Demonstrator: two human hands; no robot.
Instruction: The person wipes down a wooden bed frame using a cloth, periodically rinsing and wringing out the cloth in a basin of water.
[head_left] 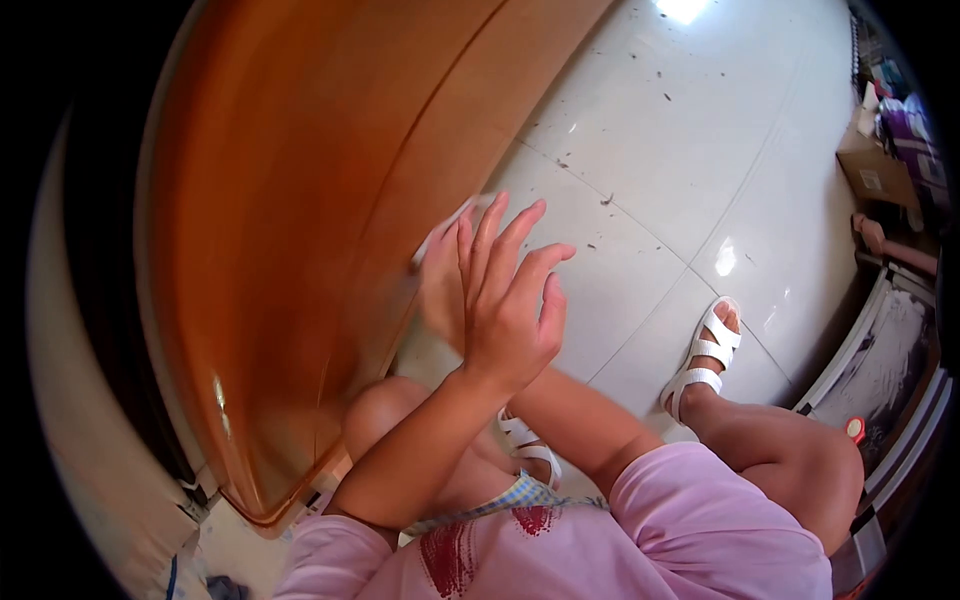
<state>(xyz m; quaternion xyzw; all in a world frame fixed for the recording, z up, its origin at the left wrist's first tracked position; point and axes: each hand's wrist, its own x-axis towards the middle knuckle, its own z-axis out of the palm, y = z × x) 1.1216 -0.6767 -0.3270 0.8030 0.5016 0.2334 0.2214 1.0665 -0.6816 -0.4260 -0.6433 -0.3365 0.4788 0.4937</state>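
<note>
My left hand [510, 310] is raised in the middle of the view with its fingers spread and nothing in them. Its forearm crosses over my right one. Behind it, close to the glossy orange-brown wooden panel [290, 200], my right hand [440, 295] is smeared by motion and partly hidden. A thin pale thing [432, 240] shows at its fingers, against the panel's edge; its kind cannot be made out.
Small dark bits [607, 200] are scattered over the pale tiled floor [700, 150]. A white sandal [712, 345] is on my foot. To the right are a cardboard box [875, 175], a dark-framed panel [870, 350] and what looks like another person's limb [872, 236].
</note>
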